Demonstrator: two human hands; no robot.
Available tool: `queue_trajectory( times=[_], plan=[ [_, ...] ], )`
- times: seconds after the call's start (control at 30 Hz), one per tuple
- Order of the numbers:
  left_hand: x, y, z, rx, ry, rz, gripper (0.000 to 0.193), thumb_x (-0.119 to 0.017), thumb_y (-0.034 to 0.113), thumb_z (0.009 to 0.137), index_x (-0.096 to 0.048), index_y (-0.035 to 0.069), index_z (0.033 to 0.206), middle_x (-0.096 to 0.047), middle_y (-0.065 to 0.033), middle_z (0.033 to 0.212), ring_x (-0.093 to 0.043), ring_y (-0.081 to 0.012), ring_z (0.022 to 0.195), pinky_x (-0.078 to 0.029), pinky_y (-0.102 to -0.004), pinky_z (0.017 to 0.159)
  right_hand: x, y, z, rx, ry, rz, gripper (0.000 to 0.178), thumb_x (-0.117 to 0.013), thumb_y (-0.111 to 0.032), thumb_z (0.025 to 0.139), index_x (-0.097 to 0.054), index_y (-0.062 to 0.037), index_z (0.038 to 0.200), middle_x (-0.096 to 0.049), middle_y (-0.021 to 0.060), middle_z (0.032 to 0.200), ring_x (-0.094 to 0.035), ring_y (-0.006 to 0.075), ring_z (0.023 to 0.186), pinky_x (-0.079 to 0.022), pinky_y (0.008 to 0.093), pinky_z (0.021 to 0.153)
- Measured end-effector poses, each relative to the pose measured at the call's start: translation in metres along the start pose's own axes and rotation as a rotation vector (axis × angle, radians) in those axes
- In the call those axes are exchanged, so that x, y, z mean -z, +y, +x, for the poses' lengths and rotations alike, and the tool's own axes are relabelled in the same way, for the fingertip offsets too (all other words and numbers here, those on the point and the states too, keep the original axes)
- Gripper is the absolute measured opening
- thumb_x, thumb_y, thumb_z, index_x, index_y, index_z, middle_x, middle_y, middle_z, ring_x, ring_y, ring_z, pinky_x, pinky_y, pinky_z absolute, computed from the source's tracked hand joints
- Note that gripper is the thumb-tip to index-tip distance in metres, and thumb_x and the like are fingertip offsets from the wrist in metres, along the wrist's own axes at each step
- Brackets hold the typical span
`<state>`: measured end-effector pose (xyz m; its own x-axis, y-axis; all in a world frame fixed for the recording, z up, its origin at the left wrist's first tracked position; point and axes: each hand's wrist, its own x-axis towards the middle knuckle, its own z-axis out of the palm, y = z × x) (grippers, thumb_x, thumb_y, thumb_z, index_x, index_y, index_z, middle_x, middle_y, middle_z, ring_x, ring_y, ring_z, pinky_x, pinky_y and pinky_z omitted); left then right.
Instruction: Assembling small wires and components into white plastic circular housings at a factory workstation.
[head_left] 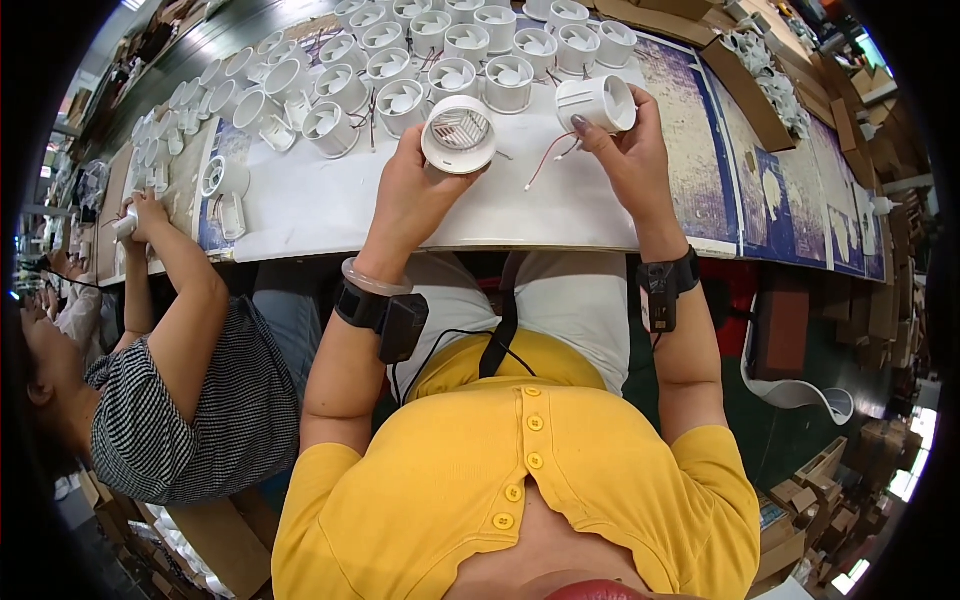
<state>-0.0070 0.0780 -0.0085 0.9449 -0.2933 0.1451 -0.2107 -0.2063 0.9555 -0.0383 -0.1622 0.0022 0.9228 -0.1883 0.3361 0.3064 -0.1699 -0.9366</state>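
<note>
My left hand is closed around a white round plastic housing, its open end up so that a slatted grille shows inside. In my right hand is a white cylindrical fan housing, tipped on its side. A thin red wire and a dark wire with a small white connector hang from it. The two pieces are held apart above the white tabletop. Just beyond my hands stand several white fan housings with blades inside and wires between them.
To the left, a co-worker's hand holds a small white part near another white housing. An open cardboard box with white parts lies at the far right. The table's front edge runs before my lap.
</note>
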Motion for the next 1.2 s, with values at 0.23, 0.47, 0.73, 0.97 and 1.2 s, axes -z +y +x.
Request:
queue_trajectory(
  times=[0.23,0.47,0.73,0.97,1.2],
  plan=[
    [-0.018,0.014,-0.005,-0.001,0.032,0.007,0.068,-0.079,0.018,0.075,-0.037,-0.001,0.126,-0.063,-0.0158,0.112,-0.062,-0.0232,0.103,-0.048,-0.0328,0.089,-0.016,-0.039,-0.012,0.109,0.175,-0.316,0.062,-0.077,-0.014,0.080,-0.037,0.0006,0.125,-0.056,0.0102,0.112,-0.060,0.0135,0.093,-0.051,0.0235,0.078],
    [-0.022,0.000,-0.004,-0.199,0.082,0.094,0.070,-0.076,0.017,0.077,-0.031,0.001,0.129,-0.062,-0.0177,0.114,-0.062,-0.0267,0.107,-0.048,-0.0355,0.088,-0.022,-0.017,-0.008,0.445,0.202,-0.468,0.066,-0.082,-0.013,0.074,-0.038,-0.0004,0.121,-0.055,0.0113,0.113,-0.058,0.0157,0.100,-0.049,0.0255,0.084],
    [-0.024,-0.004,-0.005,-0.250,0.138,0.271,0.072,-0.074,0.017,0.077,-0.029,0.003,0.132,-0.061,-0.0186,0.113,-0.062,-0.0331,0.104,-0.050,-0.0373,0.084,-0.021,-0.016,-0.006,0.510,0.191,-0.521,0.066,-0.083,-0.013,0.073,-0.039,-0.0010,0.121,-0.054,0.0170,0.121,-0.057,0.0208,0.107,-0.049,0.0293,0.090],
    [-0.025,-0.005,-0.004,-0.283,0.145,0.314,0.077,-0.073,0.017,0.077,-0.026,0.003,0.135,-0.058,-0.0195,0.117,-0.061,-0.0336,0.106,-0.049,-0.0375,0.084,-0.029,-0.018,-0.008,0.544,0.162,-0.544,0.069,-0.085,-0.017,0.070,-0.041,-0.0020,0.122,-0.054,0.0160,0.122,-0.059,0.0229,0.106,-0.050,0.0307,0.087],
    [-0.025,0.000,-0.002,-0.127,-0.004,-0.205,0.067,-0.058,0.010,0.088,-0.018,0.002,0.141,-0.055,-0.0227,0.119,-0.058,-0.0307,0.108,-0.047,-0.0360,0.089,-0.048,-0.020,-0.020,0.501,0.158,-0.604,0.071,-0.082,-0.024,0.073,-0.041,-0.0027,0.128,-0.052,0.0149,0.118,-0.059,0.0252,0.100,-0.052,0.0323,0.081]
  ],
)
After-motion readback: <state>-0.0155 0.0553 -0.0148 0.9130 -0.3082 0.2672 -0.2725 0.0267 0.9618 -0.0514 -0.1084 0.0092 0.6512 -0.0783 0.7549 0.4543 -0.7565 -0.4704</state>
